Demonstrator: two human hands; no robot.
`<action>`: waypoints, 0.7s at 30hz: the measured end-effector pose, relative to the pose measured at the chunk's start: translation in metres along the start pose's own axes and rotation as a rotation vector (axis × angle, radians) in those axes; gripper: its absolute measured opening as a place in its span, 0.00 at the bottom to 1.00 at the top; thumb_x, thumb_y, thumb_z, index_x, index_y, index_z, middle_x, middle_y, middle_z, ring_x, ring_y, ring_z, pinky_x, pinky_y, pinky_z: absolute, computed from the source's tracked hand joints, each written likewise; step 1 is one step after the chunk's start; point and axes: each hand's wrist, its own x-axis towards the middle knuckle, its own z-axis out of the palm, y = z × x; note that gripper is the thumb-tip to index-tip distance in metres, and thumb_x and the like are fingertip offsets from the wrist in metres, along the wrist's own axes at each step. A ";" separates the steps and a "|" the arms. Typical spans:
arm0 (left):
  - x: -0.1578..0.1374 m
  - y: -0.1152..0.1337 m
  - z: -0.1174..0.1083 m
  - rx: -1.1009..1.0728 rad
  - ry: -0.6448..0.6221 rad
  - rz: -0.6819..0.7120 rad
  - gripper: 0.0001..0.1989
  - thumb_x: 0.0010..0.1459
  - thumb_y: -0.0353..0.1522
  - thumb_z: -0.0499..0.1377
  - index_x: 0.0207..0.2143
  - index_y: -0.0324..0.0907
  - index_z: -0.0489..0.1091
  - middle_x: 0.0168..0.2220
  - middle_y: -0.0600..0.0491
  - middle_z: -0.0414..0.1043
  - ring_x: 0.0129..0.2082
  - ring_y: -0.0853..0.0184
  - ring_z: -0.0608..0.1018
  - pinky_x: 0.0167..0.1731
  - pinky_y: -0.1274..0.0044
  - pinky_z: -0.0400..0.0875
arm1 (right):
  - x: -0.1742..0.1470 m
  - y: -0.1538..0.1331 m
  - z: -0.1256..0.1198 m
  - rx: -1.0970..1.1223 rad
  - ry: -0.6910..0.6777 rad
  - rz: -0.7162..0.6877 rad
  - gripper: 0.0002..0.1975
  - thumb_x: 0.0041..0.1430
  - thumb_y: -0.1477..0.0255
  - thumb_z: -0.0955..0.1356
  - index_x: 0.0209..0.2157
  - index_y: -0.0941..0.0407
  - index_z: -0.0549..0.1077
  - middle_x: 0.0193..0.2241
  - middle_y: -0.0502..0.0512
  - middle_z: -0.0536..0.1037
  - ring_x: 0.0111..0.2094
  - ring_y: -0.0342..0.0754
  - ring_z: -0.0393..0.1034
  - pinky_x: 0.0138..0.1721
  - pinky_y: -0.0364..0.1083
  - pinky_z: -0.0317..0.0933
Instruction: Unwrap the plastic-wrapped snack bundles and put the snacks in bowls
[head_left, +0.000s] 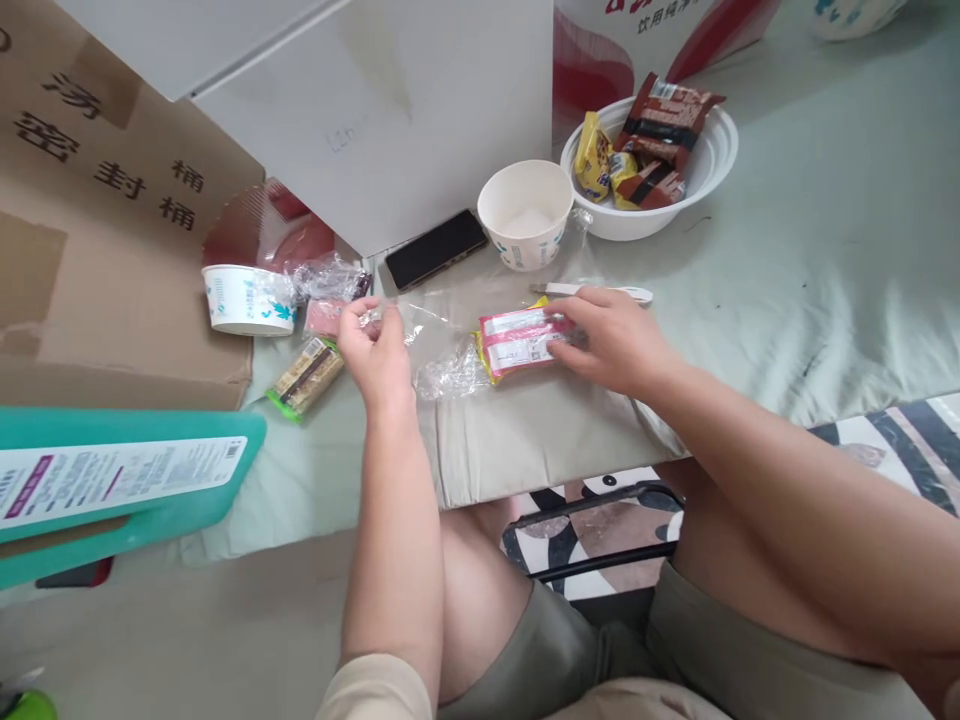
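A sheet of clear plastic film point(454, 372) lies on the cloth, and its left end is pinched between the fingers of my left hand point(379, 350). On the film is a pink-and-white snack packet point(517, 340) with yellow edges. My right hand point(622, 338) has its fingers and thumb on the packet's right end. Just beyond those fingers lies a thin white tool point(634, 293), partly covered by the hand. Close to my left hand are a green-edged snack bar point(306, 378) and a pink packet point(324, 318), which the hand partly hides.
A black phone point(436, 250) lies behind the film, beside a paper cup point(527, 215). Wrapped snacks fill a white bowl point(712, 165) at the back right. Another paper cup point(250, 300) stands left, near a cardboard box point(127, 250). White boxes point(450, 110) stand behind.
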 end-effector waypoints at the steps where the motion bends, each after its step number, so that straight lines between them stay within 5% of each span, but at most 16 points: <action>1: 0.002 -0.003 -0.001 -0.001 0.010 0.021 0.09 0.55 0.30 0.62 0.39 0.44 0.66 0.25 0.61 0.59 0.20 0.74 0.63 0.23 0.80 0.58 | -0.001 0.002 -0.001 0.000 -0.009 -0.012 0.13 0.62 0.68 0.64 0.44 0.55 0.78 0.36 0.62 0.79 0.39 0.58 0.72 0.43 0.55 0.63; 5: 0.005 -0.012 -0.004 0.031 -0.013 0.093 0.15 0.54 0.30 0.62 0.44 0.46 0.63 0.30 0.58 0.63 0.27 0.71 0.70 0.29 0.78 0.66 | -0.007 0.001 -0.008 0.056 0.002 -0.071 0.12 0.65 0.69 0.62 0.36 0.53 0.78 0.33 0.59 0.77 0.37 0.54 0.72 0.40 0.53 0.62; 9: 0.002 -0.012 -0.005 0.033 -0.044 0.097 0.16 0.55 0.29 0.62 0.45 0.46 0.63 0.31 0.58 0.63 0.30 0.69 0.72 0.33 0.76 0.68 | -0.015 -0.003 -0.014 0.139 0.038 -0.123 0.10 0.65 0.70 0.63 0.35 0.53 0.76 0.44 0.61 0.77 0.44 0.54 0.73 0.44 0.52 0.65; 12: -0.002 -0.006 -0.006 0.037 -0.039 0.104 0.17 0.54 0.29 0.62 0.45 0.45 0.62 0.32 0.58 0.63 0.30 0.70 0.72 0.32 0.78 0.66 | -0.017 -0.005 -0.016 0.158 -0.020 -0.108 0.09 0.63 0.70 0.64 0.39 0.54 0.75 0.50 0.61 0.77 0.38 0.50 0.74 0.39 0.49 0.65; 16: -0.007 0.002 -0.007 0.034 -0.119 -0.002 0.17 0.54 0.32 0.63 0.45 0.45 0.63 0.30 0.59 0.63 0.27 0.72 0.69 0.29 0.79 0.63 | -0.019 -0.005 -0.012 0.092 -0.164 -0.021 0.20 0.60 0.67 0.68 0.53 0.54 0.74 0.36 0.55 0.81 0.25 0.46 0.67 0.28 0.46 0.56; 21: -0.010 0.005 -0.004 0.045 -0.181 -0.133 0.16 0.49 0.33 0.66 0.41 0.42 0.68 0.29 0.59 0.65 0.27 0.72 0.68 0.31 0.79 0.63 | -0.020 -0.004 -0.004 0.021 -0.128 -0.131 0.09 0.63 0.69 0.66 0.36 0.54 0.80 0.30 0.56 0.79 0.29 0.49 0.68 0.29 0.47 0.53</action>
